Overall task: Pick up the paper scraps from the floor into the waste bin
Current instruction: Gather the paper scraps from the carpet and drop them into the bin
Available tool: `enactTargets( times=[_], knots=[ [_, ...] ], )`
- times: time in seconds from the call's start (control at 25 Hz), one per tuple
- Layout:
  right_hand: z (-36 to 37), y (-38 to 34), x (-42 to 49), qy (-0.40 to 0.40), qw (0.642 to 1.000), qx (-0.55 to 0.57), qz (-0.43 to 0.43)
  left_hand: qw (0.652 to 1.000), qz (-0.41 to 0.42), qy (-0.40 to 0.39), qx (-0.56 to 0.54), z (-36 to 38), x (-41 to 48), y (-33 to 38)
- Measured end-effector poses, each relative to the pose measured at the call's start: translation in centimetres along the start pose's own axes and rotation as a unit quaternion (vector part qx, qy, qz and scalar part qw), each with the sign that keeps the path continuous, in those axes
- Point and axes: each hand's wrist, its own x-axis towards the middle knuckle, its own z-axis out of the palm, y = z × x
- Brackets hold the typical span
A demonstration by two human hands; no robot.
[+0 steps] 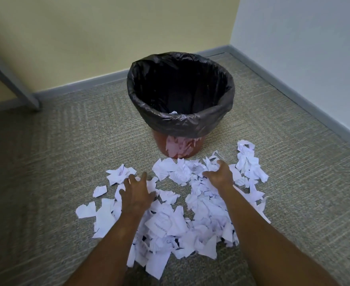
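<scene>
Nearest, both bare forearms reach forward over a heap of torn white paper scraps (192, 221) strewn across the grey carpeted floor (46, 182). The left hand (138, 193) lies palm down on the left part of the heap, its fingers (131, 179) spread wide and holding nothing. The right hand (219, 174), farther in, curls its fingers around a bunch of scraps at the heap's far edge. Just beyond stands the waste bin (180, 150), red, lined with a black bag (190, 123), one scrap showing inside. Walls meet in the far corner.
</scene>
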Motion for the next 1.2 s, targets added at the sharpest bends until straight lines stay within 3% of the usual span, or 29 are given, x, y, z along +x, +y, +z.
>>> enactTargets(
  times=[0.16,0.4,0.6,0.76,0.92,1.04,1.2],
  knots=[
    [1.5,0.1,0.4,-0.060,0.983,-0.165,-0.063,0.995,-0.032,-0.091,-0.010,1.7,-0.3,0.2],
    [2.9,1.0,-0.6,-0.027,0.933,-0.331,-0.140,0.998,-0.023,-0.051,0.021,2.8,-0.6,0.3],
    [3.1,0.8,-1.8,-0.003,0.937,-0.298,-0.181,1.000,-0.009,0.005,-0.029,2.6,-0.4,0.3],
    [1.8,0.1,-2.5,-0.020,0.974,-0.174,-0.142,0.983,0.008,0.014,-0.185,0.8,-0.8,2.4],
    [-1.1,-1.4,-3.7,-0.048,0.990,-0.064,-0.114,0.939,0.014,-0.052,-0.341,-2.4,-0.8,4.8],
    [-4.2,-3.4,-5.3,-0.145,0.984,-0.037,-0.093,0.879,-0.008,-0.129,-0.460,-5.6,-1.0,6.1],
    [-8.5,-5.8,-7.6,-0.202,0.973,-0.007,-0.114,0.855,0.036,-0.205,-0.476,-10.1,-1.1,7.2]
  ],
)
